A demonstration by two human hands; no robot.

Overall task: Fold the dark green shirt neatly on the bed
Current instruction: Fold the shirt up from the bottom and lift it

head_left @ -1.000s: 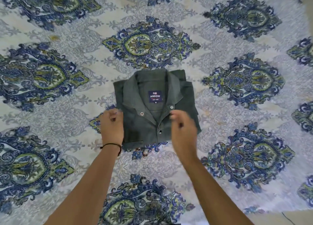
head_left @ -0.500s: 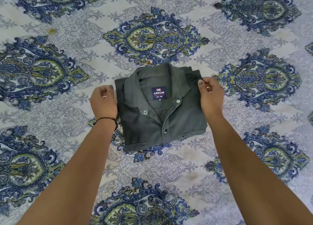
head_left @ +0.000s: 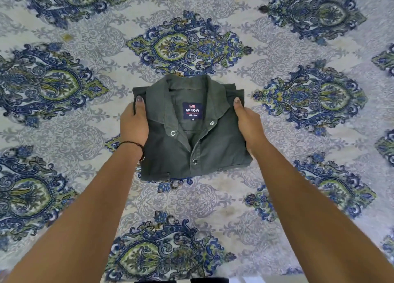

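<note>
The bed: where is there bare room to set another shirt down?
The bedsheet lies bare beyond the dark green shirt and out to both sides. It is crowded only where the left hand and right hand flank the shirt.

Bed (head_left: 266, 120) covered by a pale sheet printed with grey scrollwork and repeating blue-and-green ornamental medallions. Sheet lies mostly flat, minor faint stains visible. One item lies directly on it, near centre of view: dark green shirt (head_left: 215, 146), folded into a compact rectangle, collar side up, navy neck label reading ARROW, snap buttons showing along the placket.
</note>
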